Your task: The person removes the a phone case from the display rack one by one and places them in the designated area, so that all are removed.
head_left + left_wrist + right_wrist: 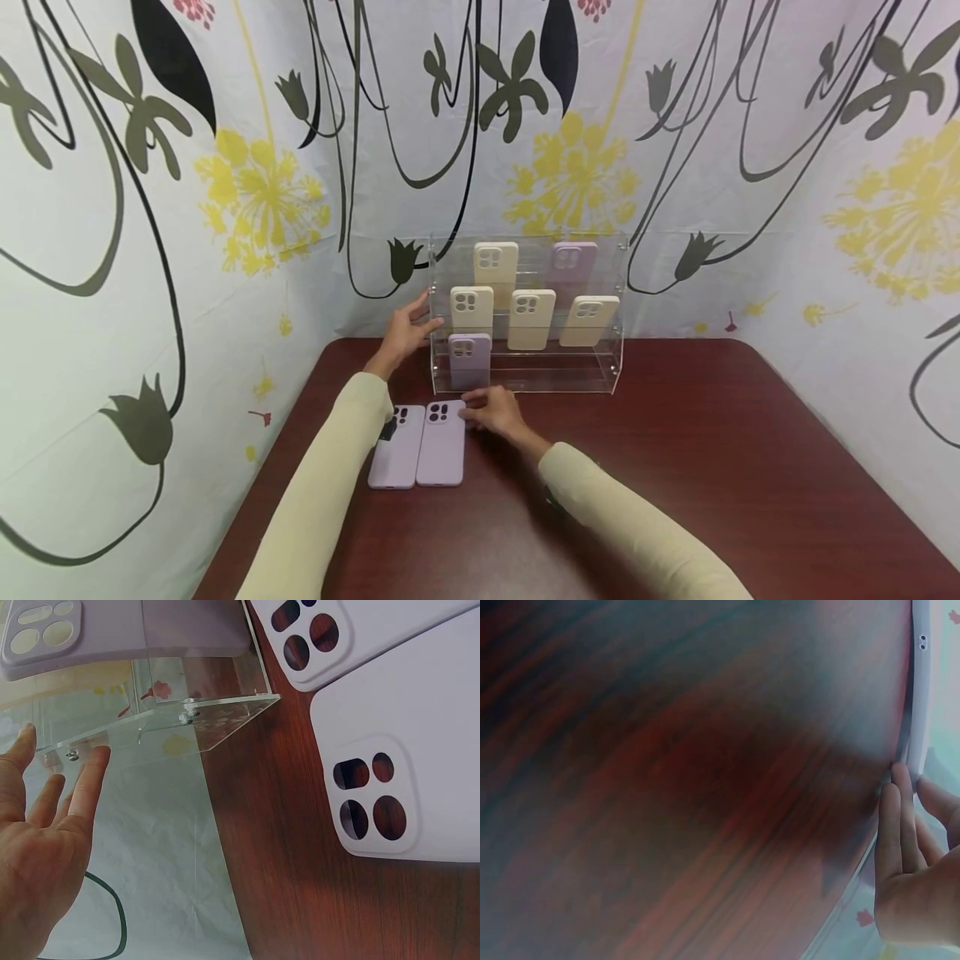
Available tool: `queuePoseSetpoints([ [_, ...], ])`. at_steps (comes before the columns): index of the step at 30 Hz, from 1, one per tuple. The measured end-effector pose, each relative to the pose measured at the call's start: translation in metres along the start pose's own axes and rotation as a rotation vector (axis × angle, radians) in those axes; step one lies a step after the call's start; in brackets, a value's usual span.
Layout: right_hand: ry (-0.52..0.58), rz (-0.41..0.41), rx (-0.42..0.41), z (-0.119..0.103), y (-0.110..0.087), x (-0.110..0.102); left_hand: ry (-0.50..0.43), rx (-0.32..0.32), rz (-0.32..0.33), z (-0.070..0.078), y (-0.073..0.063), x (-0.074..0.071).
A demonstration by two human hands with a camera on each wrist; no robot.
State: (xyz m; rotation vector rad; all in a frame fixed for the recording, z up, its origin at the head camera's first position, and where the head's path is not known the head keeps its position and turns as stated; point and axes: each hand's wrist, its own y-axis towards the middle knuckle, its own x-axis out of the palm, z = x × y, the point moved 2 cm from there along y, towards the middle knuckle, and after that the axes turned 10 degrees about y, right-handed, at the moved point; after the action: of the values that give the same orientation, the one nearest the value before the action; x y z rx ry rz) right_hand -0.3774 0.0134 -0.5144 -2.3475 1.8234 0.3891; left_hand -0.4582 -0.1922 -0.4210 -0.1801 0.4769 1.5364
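Two lilac rectangular phone cases [397, 457] lie toward the reddish-brown worktop's [712, 467] left edge, likely for easy reach; right hand [498, 411] pinches the right-hand case [442, 457] by its top corner; left hand [405, 335], fingers spread wide, beside clear acrylic rack [551, 381], maybe steadying it.

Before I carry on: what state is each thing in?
Clear stand: upright, partly filled
Four cream cases: propped in stand
Two displayed purple cases: propped
Left loose case: empty, back up
Right loose case: empty, back up
Left hand: fingers extended at stand
Right hand: touching right loose case
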Motion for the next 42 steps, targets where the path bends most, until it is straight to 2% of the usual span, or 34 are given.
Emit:
queuePoseSetpoints([
  [16,0.054,0.008,-0.011,0.001,-0.004,-0.004,-0.004,0.012,-0.006,0.004,0.000,0.005],
  [25,0.074,-0.016,-0.073,0.000,-0.003,-0.007,0.005,0.024,-0.007,0.005,-0.002,0.005],
  [27,0.041,-0.012,-0.087,0.000,-0.004,-0.009,0.006,0.027,-0.009,0.005,-0.002,0.005],
  [33,-0.081,0.031,-0.160,-0.002,-0.005,-0.019,0.017,0.023,-0.031,0.003,-0.005,0.003],
  [42,-0.079,0.130,-0.235,-0.009,-0.002,-0.043,0.020,0.026,-0.061,0.006,-0.007,0.000],
])
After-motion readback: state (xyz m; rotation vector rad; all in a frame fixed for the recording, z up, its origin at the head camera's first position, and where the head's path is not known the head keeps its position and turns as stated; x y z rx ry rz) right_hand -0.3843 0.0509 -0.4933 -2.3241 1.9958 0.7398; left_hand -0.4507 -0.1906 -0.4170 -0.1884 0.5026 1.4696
